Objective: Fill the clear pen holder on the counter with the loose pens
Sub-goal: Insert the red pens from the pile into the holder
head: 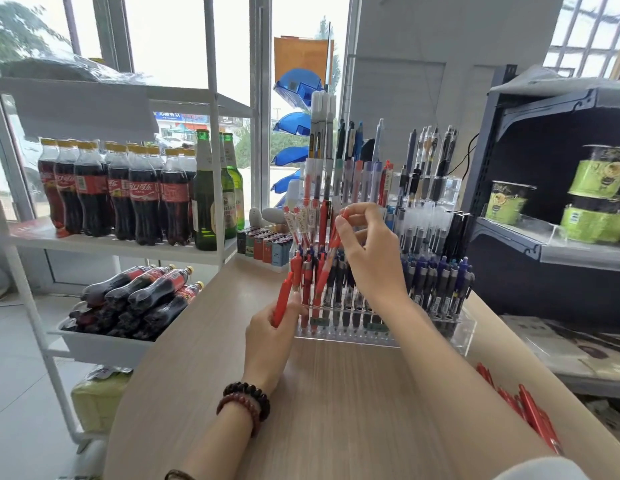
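Red plastic pens (535,415), judged light, rigid and slick, suit a pinch near the clip end: the right hand (370,258) pinches one pen (323,277) at the clear pen holder (469,332), the left hand (270,330) grips a second pen (283,299) beside it, and the rest lie loose on the surface (336,393).

Single head-worn wide-angle cam, fwd & down, close over counter (336,410), pen holder (469,327) mid-frame.
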